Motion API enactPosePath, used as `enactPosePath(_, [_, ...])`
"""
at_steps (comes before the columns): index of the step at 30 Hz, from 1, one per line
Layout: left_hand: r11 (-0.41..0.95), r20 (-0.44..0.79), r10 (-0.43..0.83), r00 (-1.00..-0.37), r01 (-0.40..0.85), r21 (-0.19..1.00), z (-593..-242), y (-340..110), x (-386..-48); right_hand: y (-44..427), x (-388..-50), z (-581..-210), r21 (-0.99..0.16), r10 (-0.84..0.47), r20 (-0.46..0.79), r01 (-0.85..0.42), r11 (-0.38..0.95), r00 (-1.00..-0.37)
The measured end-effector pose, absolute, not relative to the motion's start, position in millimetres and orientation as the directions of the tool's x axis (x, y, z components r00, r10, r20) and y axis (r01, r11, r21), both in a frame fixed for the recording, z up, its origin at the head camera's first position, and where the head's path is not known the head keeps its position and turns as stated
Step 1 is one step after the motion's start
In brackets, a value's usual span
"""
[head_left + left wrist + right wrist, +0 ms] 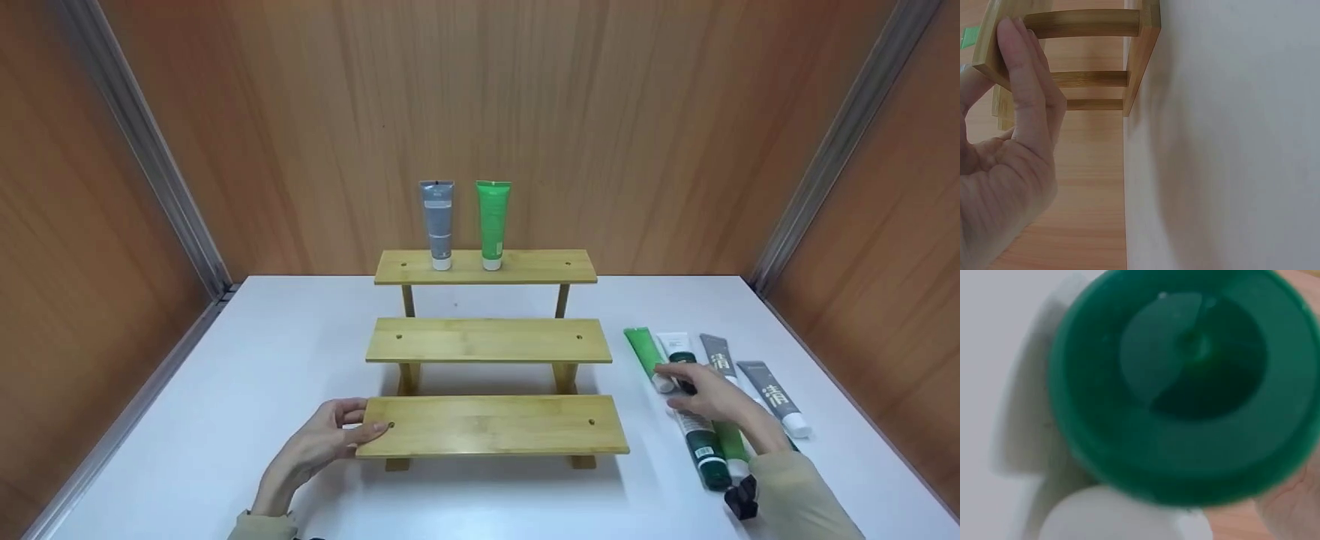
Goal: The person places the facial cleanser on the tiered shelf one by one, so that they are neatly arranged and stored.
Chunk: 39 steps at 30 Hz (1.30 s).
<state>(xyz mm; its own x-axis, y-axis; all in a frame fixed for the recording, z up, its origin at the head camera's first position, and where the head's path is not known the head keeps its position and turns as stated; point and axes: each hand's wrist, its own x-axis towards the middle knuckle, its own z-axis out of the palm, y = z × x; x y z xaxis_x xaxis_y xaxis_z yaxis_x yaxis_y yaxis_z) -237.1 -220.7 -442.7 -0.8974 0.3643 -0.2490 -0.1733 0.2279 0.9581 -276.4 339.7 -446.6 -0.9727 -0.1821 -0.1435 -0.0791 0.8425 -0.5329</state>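
Observation:
At the left end of the lowest step of a three-step wooden display stand (491,425), my left hand (319,446) pinches the board, thumb on top and fingers beneath. The left wrist view shows the same hand (1022,124) against the underside of the board (994,42). My right hand (712,394) is over a group of squeeze tubes at the right, thumb and fingers apart, near a green tube (643,349) and a dark-capped white tube (674,343). Whether it touches them is hard to see. A dark green cap (1185,455) fills much of the right wrist view.
On the top step stand a grey-blue tube (438,217) and a green tube (493,217), both upright on white caps. Grey tubes (772,394) lie right of my right hand, and a dark green bottle (703,446) lies under its wrist. Wooden panels (480,112) enclose the white table (300,337).

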Motion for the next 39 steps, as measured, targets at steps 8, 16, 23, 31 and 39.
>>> enactPosePath(8, [0.24, -0.256, 0.348, -0.902, -0.179, 0.954, -442, -220, -237, 339, -273, -443, -0.536, -0.18, -0.147, -0.074, 0.841, -0.973])
enactPosePath(16, [0.272, -0.259, 0.324, -0.91, -0.173, 0.947, -444, -218, -237, 335, -270, -440, -0.538, -0.164, -0.143, -0.062, 0.841, -0.976])
enactPosePath(23, [0.242, -0.241, 0.358, -0.902, -0.159, 0.957, -443, -220, -236, 332, -275, -439, -0.589, -0.168, -0.116, -0.069, 0.805, -0.979])
enactPosePath(31, [0.242, -0.231, 0.362, -0.903, -0.148, 0.959, -443, -221, -235, 331, -286, -439, -0.624, -0.136, -0.067, -0.065, 0.779, -0.988])
enactPosePath(39, [0.242, -0.243, 0.344, -0.907, -0.164, 0.956, -443, -219, -235, 328, -293, -440, -0.609, -0.097, -0.012, -0.07, 0.79, -0.995])
